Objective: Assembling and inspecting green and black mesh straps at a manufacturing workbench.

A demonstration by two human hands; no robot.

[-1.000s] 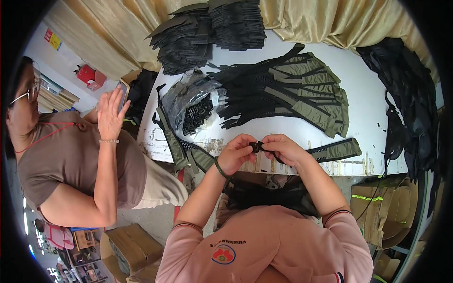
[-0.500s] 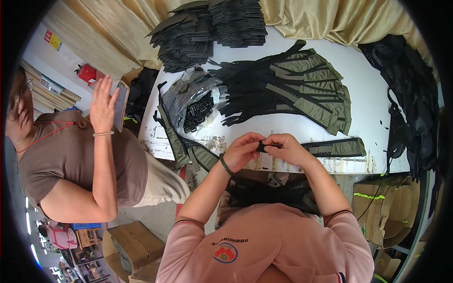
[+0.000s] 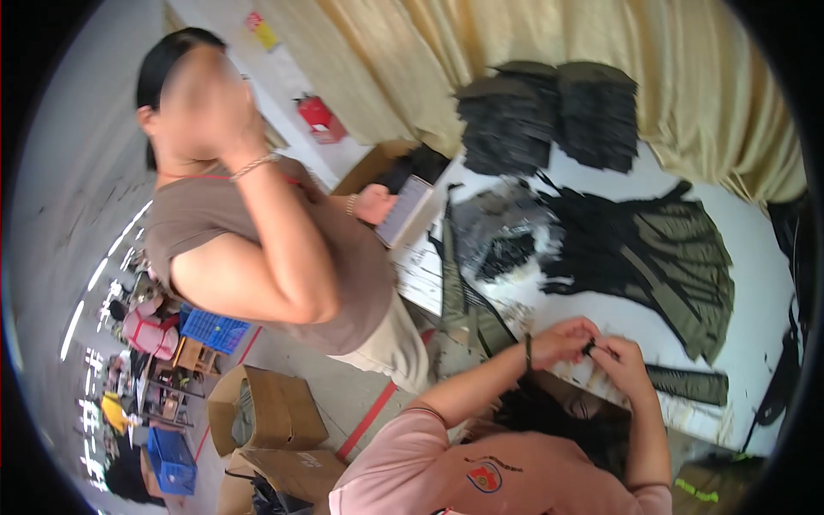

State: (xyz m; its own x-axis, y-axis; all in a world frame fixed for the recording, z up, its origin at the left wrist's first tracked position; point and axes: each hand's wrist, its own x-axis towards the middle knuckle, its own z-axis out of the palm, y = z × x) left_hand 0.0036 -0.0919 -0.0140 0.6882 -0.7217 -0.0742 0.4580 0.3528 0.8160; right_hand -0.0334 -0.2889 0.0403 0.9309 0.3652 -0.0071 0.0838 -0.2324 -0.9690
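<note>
Both hands, left [image 3: 562, 342] and right [image 3: 622, 365], pinch a small black strap piece [image 3: 590, 348] between closed fingertips just above the white desk [image 3: 755, 283] edge. It looks light, limp webbing (likely slippery), best gripped near its ends.

A white worktop [image 3: 755, 283] carries the goods. Along its far edge, against a tan curtain, sit two stacks of dark folded fabric pieces [image 3: 549, 116], side by side and touching. In the middle lies a fanned spread of olive and black strap pieces [image 3: 652, 257], overlapping one another and reaching toward the right edge. Toward the left edge lies a clear plastic bag holding small black parts [image 3: 502, 240]. Long olive straps [image 3: 463, 300] hang over the near left corner. Near the near edge rests a single dark strap [image 3: 687, 382], lying flat. At the left edge a tablet [image 3: 403, 210] leans, held by another person.
</note>
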